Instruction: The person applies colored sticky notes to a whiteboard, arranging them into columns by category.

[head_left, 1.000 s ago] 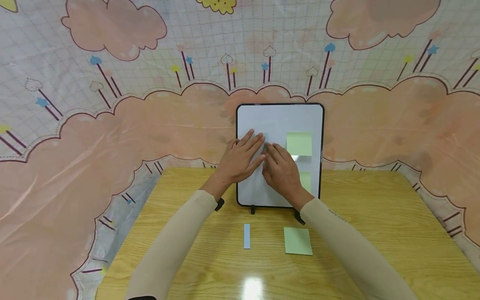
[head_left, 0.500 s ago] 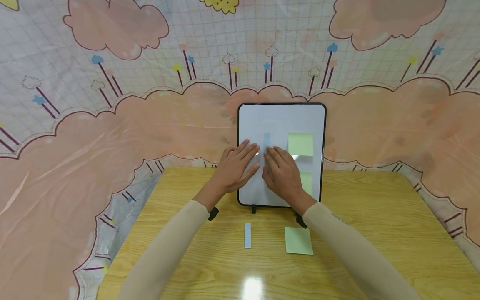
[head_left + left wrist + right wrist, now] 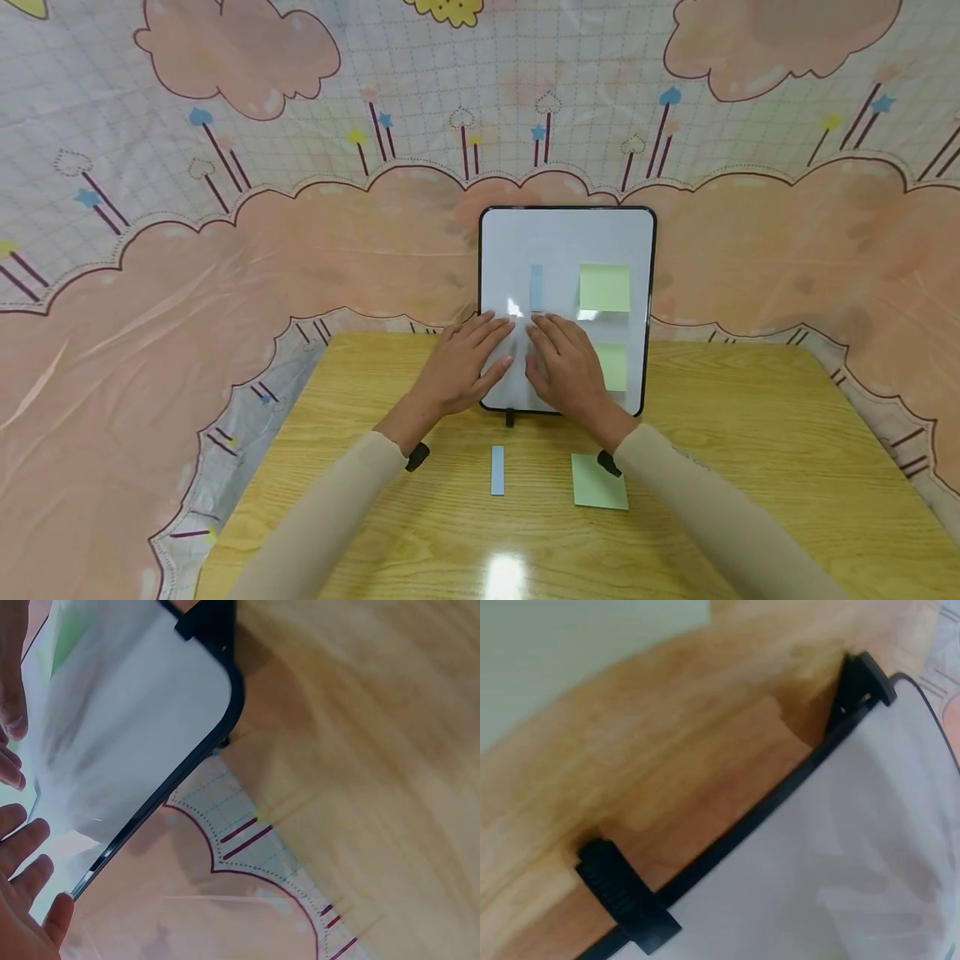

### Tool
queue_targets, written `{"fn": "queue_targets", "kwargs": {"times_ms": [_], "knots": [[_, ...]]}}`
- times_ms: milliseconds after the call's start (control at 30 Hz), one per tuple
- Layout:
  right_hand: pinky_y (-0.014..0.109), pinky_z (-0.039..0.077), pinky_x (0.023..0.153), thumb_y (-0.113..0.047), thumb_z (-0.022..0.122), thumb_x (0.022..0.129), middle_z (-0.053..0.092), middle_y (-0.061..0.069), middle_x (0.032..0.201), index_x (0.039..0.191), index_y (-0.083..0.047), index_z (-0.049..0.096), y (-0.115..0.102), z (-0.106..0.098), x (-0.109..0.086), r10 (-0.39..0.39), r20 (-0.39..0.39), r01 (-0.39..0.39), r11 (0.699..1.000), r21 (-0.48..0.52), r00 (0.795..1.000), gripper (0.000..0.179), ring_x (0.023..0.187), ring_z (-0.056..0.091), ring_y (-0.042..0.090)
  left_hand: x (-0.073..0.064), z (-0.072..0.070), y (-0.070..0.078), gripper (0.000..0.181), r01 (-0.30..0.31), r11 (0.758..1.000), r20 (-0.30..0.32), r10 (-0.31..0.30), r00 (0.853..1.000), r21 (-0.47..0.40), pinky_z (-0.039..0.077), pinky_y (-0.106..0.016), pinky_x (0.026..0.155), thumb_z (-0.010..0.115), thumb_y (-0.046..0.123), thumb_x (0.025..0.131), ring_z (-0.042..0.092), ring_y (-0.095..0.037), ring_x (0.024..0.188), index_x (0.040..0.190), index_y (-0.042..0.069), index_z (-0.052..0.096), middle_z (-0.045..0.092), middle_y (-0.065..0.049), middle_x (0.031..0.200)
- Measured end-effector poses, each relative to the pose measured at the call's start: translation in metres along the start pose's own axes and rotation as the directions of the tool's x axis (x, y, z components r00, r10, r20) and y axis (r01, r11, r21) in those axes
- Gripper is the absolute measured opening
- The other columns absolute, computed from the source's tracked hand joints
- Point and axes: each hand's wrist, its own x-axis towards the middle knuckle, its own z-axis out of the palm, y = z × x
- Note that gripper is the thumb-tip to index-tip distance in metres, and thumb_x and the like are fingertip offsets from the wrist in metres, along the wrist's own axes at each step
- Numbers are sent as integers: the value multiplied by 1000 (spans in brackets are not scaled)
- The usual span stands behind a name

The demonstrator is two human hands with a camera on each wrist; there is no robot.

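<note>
A white board with a black frame (image 3: 557,237) stands upright on the table. On its face is a narrow pale blue strip (image 3: 536,287), with two light green sticky notes to the right, an upper one (image 3: 604,287) and a lower one (image 3: 616,367) partly behind the right hand. My left hand (image 3: 463,365) lies before the board's lower left with straight fingers. My right hand (image 3: 568,367) is just below the blue strip, its fingers slightly bent and holding nothing. Whether either hand touches the board is unclear. The right wrist view shows no fingers.
Another pale blue strip (image 3: 497,471) and a green sticky note (image 3: 600,487) lie on the wooden table (image 3: 420,533) in front of the board. Black feet (image 3: 626,896) prop up the board. A cloud-patterned cloth (image 3: 337,242) hangs behind.
Both hands have slid down the board, the left farther than the right. The blue strip, covered by the fingers a second ago, now shows on the board.
</note>
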Motion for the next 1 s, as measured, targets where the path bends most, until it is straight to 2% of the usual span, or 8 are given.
{"fn": "queue_targets", "kwargs": {"times_ms": [267, 400, 533, 667, 1000], "knots": [[53, 50, 108, -14, 76, 91, 68, 20, 138, 131, 4, 71, -11, -2, -15, -23, 18, 23, 1000, 4, 1000, 44, 128, 63, 39, -22, 9, 7, 71, 1, 999, 7, -1, 1000, -39, 36, -56, 117, 20, 60, 113, 36, -26, 157, 161, 16, 48, 52, -3, 161], [51, 49, 111, -17, 73, 94, 67, 18, 141, 132, 2, 71, -15, -4, -22, -17, 58, 16, 1000, 15, 998, 42, 131, 61, 37, -33, 13, 9, 71, 0, 999, 21, 1, 1000, -35, 38, -55, 115, 19, 60, 113, 37, -25, 156, 161, 16, 49, 52, -3, 160], [51, 47, 113, -18, 72, 96, 66, 17, 142, 133, 1, 71, -19, -5, -29, -13, 78, 10, 999, 36, 997, 41, 133, 60, 36, -42, 14, 12, 65, -6, 999, 23, 7, 1000, -45, 39, -55, 114, 27, 55, 114, 40, -26, 154, 159, 15, 50, 54, -4, 159], [52, 47, 112, -17, 72, 96, 66, 17, 143, 133, 0, 71, -23, -7, -34, -30, 83, 26, 998, 58, 996, 41, 133, 60, 36, -53, 15, 15, 60, -14, 999, 23, 16, 1000, -49, 40, -55, 114, 35, 51, 114, 42, -27, 153, 158, 15, 52, 55, -4, 158], [52, 49, 110, -16, 80, 90, 68, 15, 140, 131, 0, 72, -37, -14, -46, -55, 102, 45, 994, 96, 993, 45, 130, 62, 36, -77, 21, 23, 58, -40, 997, 33, 42, 999, -68, 41, -53, 113, 39, 52, 113, 48, -27, 148, 154, 14, 57, 60, -4, 152]]}}
